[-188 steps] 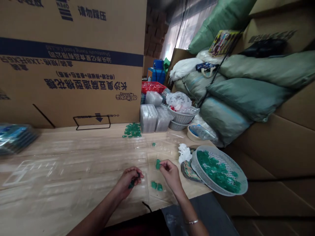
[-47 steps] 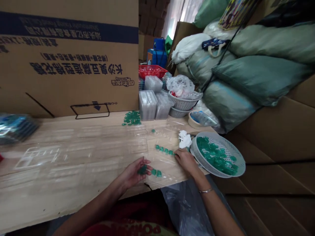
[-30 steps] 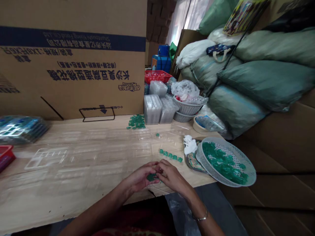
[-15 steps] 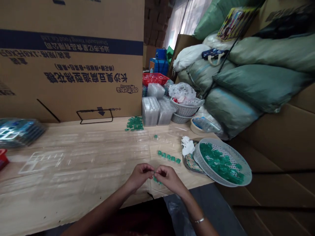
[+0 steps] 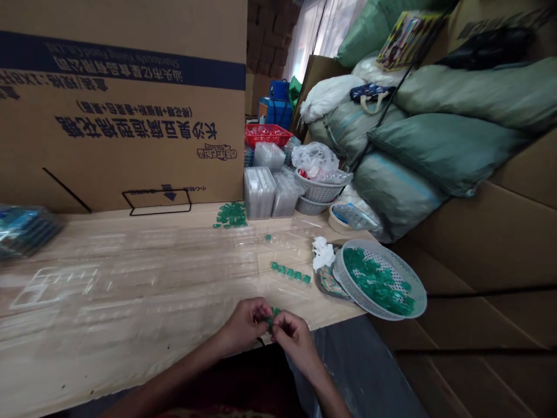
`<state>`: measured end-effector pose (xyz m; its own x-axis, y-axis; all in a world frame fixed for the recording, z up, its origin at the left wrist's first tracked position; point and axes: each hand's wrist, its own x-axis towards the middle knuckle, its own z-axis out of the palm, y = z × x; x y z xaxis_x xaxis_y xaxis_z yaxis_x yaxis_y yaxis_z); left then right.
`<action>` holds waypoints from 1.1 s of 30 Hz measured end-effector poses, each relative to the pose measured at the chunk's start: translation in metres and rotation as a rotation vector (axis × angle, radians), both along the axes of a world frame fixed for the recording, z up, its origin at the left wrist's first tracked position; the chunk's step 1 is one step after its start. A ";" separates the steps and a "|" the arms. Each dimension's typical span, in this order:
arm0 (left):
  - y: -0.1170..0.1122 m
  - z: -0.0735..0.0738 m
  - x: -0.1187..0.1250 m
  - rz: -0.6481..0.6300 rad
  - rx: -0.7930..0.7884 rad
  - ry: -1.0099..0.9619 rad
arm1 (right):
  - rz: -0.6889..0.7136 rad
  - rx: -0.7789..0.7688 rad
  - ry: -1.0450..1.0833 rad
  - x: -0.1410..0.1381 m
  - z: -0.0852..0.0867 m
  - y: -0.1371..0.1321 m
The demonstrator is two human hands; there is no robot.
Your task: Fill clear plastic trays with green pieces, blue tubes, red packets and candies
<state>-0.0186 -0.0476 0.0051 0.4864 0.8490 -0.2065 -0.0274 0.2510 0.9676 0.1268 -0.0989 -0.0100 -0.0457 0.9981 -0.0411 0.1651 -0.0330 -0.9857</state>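
At the table's near edge my left hand and my right hand meet, fingertips pinched together. Between them is a small green piece, partly covered by the fingers; I cannot make out its exact kind. More green shows just behind the fingertips. Beyond the hands lies a slanting row of small green squares on the table. Farther back, one single green square sits in a clear plastic tray.
Clear plastic trays cover much of the table's left. A pile of green pieces lies by a large carton. To the right, a white perforated basket of green pieces tilts over a metal tray. Clear boxes stand behind.
Both hands, still pinched together, have moved slightly nearer the table's front edge. The green piece between them shows more now. The whole view has shifted a little.
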 end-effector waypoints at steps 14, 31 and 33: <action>0.004 -0.017 0.017 -0.049 -0.033 0.079 | -0.044 0.264 -0.369 0.044 -0.014 -0.013; 0.020 0.011 0.010 0.100 -0.754 -0.628 | 0.043 0.465 -0.449 0.006 0.016 0.013; 0.017 0.013 0.013 0.079 -0.717 -0.628 | 0.029 0.467 -0.437 -0.004 0.020 0.018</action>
<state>-0.0055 -0.0305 0.0181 0.6324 0.6566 -0.4110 -0.5314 0.7538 0.3865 0.1228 -0.0812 0.0099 -0.1506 0.9139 0.3770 0.5493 0.3944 -0.7367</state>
